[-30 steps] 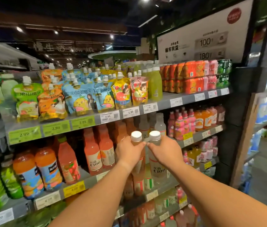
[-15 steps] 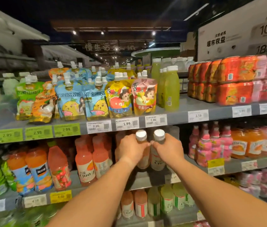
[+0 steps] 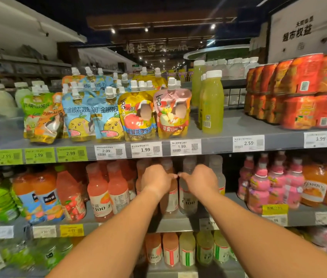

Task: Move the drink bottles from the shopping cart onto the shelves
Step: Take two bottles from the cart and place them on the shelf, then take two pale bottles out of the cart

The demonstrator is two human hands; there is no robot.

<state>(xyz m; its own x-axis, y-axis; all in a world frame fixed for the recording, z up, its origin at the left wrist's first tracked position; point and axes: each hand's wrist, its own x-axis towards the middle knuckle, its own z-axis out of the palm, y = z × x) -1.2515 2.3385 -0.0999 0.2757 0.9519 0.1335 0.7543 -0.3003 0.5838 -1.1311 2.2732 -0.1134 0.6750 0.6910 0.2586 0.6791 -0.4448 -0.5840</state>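
The left hand (image 3: 156, 182) grips an orange bottle (image 3: 169, 199), and the right hand (image 3: 201, 182) grips a clear bottle (image 3: 187, 200) just beside it. Both bottles stand upright near the front edge of the middle shelf (image 3: 178, 223), among pink bottles (image 3: 100, 195), below a row of price tags (image 3: 145, 149).

Two hands reach in, the left hand (image 3: 156, 182) and the right hand (image 3: 199, 182). Each one holds one drink bottle: a peach bottle (image 3: 169, 201) and a clear bottle (image 3: 187, 199). Three shelves (image 3: 238, 125) show. Three green price tags (image 3: 40, 155) sit in a row. About seven juice pouches (image 3: 136, 117) stand in front, though some blur together.
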